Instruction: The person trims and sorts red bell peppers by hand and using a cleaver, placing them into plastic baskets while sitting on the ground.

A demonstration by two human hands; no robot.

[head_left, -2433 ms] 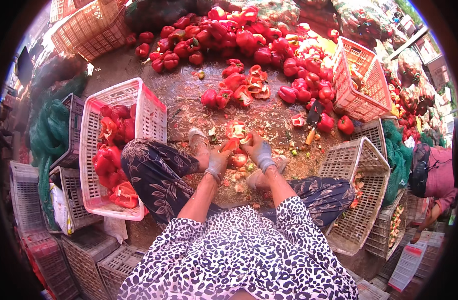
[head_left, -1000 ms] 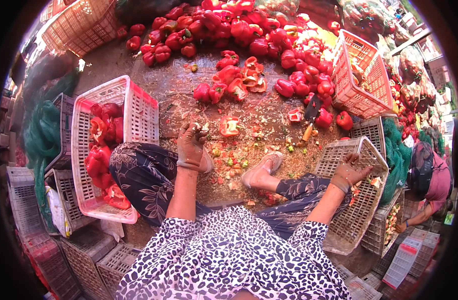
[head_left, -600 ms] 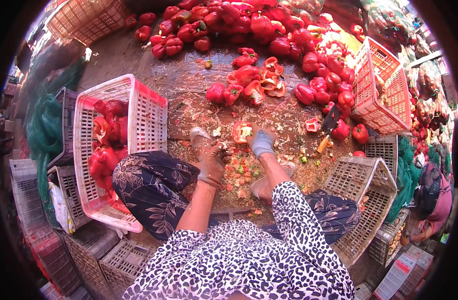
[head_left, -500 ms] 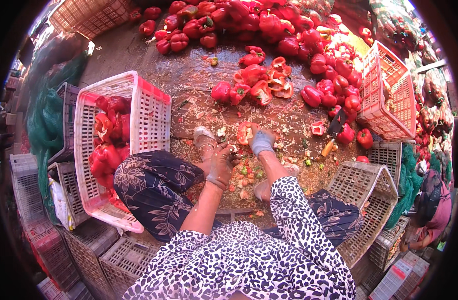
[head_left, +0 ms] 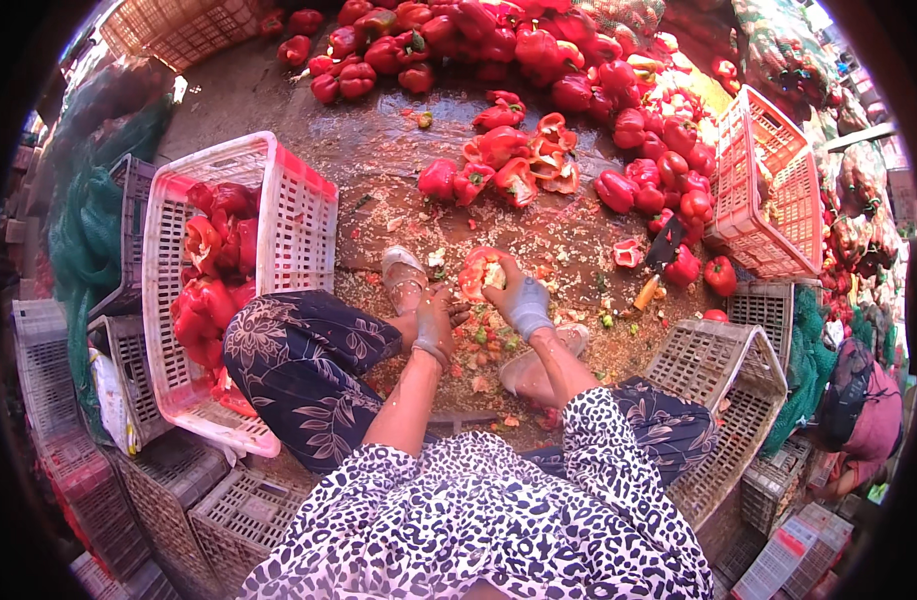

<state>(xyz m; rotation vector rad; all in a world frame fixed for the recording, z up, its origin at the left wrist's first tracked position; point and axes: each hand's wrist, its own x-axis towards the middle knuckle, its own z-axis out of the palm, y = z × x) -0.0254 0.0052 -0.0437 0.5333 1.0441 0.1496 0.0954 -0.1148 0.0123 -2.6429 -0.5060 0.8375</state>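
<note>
Now back together | right gloved hand (head_left: 523, 300) had returned from grey crate, gripped cut red bell pepper (head_left: 481, 272) | left bare hand (head_left: 435, 322) beside, loosely curled, grip unclear | coring resumed

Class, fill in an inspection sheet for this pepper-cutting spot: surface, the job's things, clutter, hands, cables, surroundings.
Surface: wet brown ground, strewn with seeds and scraps.
Job's things: opened red bell pepper held at the feet; cut pepper pieces beyond; whole peppers heap at the far side; pink-and-white crate on the left holding cut peppers.
Clutter: knife with orange handle lying on the ground; green stem bits.
Hands: left hand bare, beside the pepper; right hand gloved, grip closed on the pepper.
Cables: nothing seen.
Surroundings: grey crates, pink crate, green netting, another person at right.
</note>
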